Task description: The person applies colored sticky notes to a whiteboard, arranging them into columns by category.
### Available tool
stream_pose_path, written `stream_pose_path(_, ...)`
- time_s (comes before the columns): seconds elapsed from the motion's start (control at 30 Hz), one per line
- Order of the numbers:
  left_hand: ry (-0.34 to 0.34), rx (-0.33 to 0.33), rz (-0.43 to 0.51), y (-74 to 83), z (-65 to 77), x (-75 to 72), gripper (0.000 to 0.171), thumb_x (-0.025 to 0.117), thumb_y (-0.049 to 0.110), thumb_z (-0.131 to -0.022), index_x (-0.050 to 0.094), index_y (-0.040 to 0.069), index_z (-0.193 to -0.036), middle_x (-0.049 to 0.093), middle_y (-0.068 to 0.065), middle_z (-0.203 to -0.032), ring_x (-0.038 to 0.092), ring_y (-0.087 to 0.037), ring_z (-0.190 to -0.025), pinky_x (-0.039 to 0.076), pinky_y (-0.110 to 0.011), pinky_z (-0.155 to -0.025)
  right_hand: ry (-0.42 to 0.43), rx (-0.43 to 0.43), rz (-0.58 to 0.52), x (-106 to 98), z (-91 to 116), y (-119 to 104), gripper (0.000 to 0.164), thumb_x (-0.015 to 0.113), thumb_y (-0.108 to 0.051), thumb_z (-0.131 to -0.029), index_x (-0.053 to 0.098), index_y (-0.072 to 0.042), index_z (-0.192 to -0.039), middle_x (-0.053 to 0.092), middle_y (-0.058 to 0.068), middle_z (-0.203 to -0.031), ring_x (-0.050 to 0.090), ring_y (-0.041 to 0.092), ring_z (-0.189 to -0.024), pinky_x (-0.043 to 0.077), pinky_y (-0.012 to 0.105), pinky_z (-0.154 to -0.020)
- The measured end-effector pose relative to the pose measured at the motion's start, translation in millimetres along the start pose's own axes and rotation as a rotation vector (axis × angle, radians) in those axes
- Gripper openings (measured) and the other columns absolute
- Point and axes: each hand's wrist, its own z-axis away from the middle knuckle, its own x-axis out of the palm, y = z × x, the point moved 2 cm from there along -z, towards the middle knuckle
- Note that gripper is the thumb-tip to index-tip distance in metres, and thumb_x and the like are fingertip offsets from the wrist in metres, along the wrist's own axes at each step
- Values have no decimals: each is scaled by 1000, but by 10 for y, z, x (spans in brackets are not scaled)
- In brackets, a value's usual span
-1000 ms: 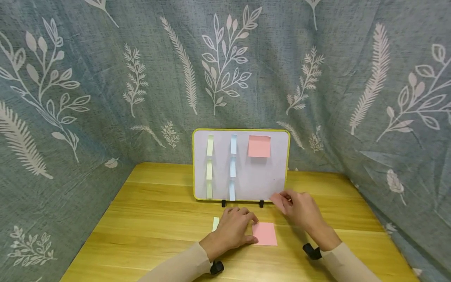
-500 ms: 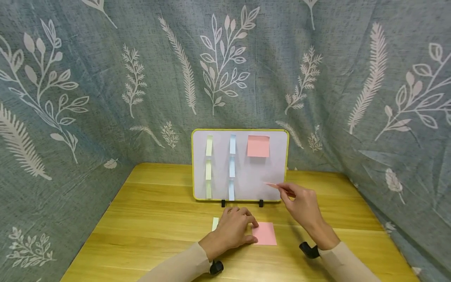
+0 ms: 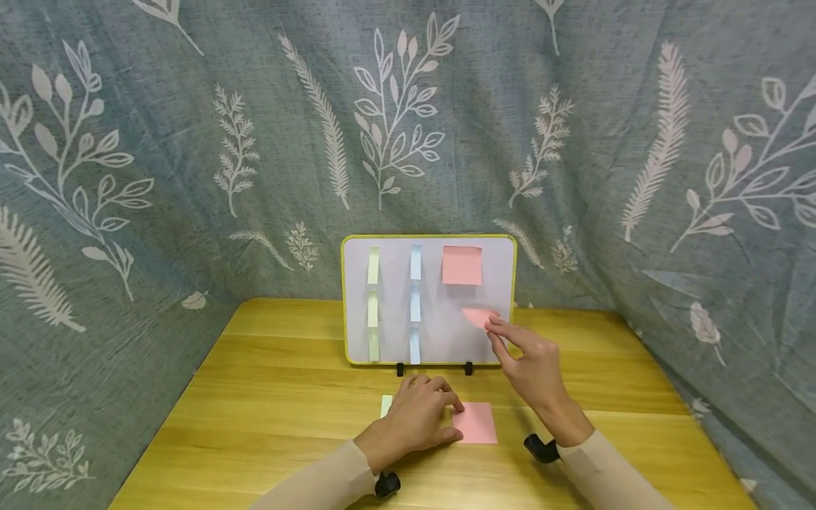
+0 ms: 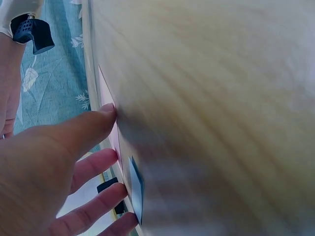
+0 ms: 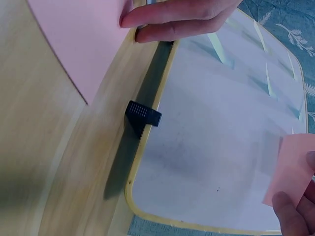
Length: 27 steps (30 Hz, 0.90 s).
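Observation:
My right hand (image 3: 538,372) pinches a pink sticky note (image 3: 478,317) between thumb and fingers, in front of the lower right part of the whiteboard (image 3: 446,343). In the right wrist view that held note (image 5: 291,164) looks bent, and its contact with the board cannot be told. On the table, my left hand (image 3: 414,418) rests its thumb and index fingertips on the left edge of a pink sticky-note pad (image 3: 478,423). A pale green strip pad (image 3: 386,405) lies partly hidden behind the left hand. One pink sticky note (image 3: 462,265) hangs at the board's upper right.
The board carries a column of pale green strips (image 3: 372,308) and a column of light blue strips (image 3: 416,303). Black feet (image 3: 468,368) support it on the wooden table (image 3: 274,404). Behind stands a leaf-patterned curtain (image 3: 306,142).
My right hand has lifted the pink sticky note up and leftward, from the board's lower right corner to in front of its surface. The left hand stays on the pad. The head view shifts slightly.

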Motion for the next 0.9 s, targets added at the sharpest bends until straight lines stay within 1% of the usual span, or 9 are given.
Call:
stream_pose_path(0.13,-6,6,10,0,2,-12,36,93,59,-97,88,38,-126,78,11,-138,70,-20,-128,54,-55,-119,31,-1,-9,62,-25,-33,26,92,3,-95,92,-3,-121,88,17,-126,88,40,-113,45,0,-110)
stream_pose_path(0.3,-7,0,35,-15,-4,-29,36,92,58,-98,88,36,-127,79,10,-138,71,-21,-130,53,-59,-125,53,-15,-32,164,-53,-60,30,91,8,-94,91,-2,-122,87,21,-127,87,43,-114,43,1,-114)
stream_pose_path(0.47,24,25,47,-59,11,-52,33,90,53,-101,89,32,-127,81,8,-138,74,-21,-130,55,-59,-125,78,-19,-29,257,-67,-61,30,91,9,-93,91,-2,-121,88,21,-127,87,43,-114,46,3,-114)
stream_pose_path(0.53,47,38,42,-86,18,-73,32,90,51,-102,89,31,-127,83,8,-136,75,-20,-129,56,-58,-124,89,-20,-30,296,-78,-66,30,91,10,-93,91,-2,-121,88,21,-127,88,42,-114,53,10,-112)
stream_pose_path(0.63,82,49,47,-123,27,-117,29,89,47,-104,89,29,-127,84,8,-135,76,-19,-127,56,-59,-124,96,-39,-16,354,-105,-78,29,91,9,-94,91,-1,-121,88,22,-126,88,41,-114,66,31,-103)
stream_pose_path(0.7,99,48,56,-143,33,-146,28,87,46,-106,89,28,-127,85,7,-136,77,-20,-126,57,-58,-122,95,-55,-8,392,-119,-89,29,91,10,-94,90,1,-121,87,24,-126,88,41,-114,69,45,-96)
stream_pose_path(0.73,108,49,61,-152,35,-159,28,86,46,-107,89,28,-127,85,6,-136,77,-20,-126,57,-58,-121,96,-64,-5,408,-125,-93,28,91,10,-94,90,2,-121,87,25,-126,88,42,-113,69,49,-92)
stream_pose_path(0.8,123,52,63,-168,36,-179,28,84,46,-109,89,27,-128,85,6,-136,77,-21,-127,58,-56,-118,100,-70,-1,435,-134,-98,29,90,11,-94,90,3,-121,87,25,-126,88,42,-113,70,53,-89)
stream_pose_path(0.9,158,63,50,-183,28,-207,27,84,45,-109,89,26,-127,86,6,-134,78,-22,-127,60,-53,-114,108,-69,5,464,-151,-103,29,91,11,-93,90,3,-121,87,24,-126,88,42,-112,70,54,-89)
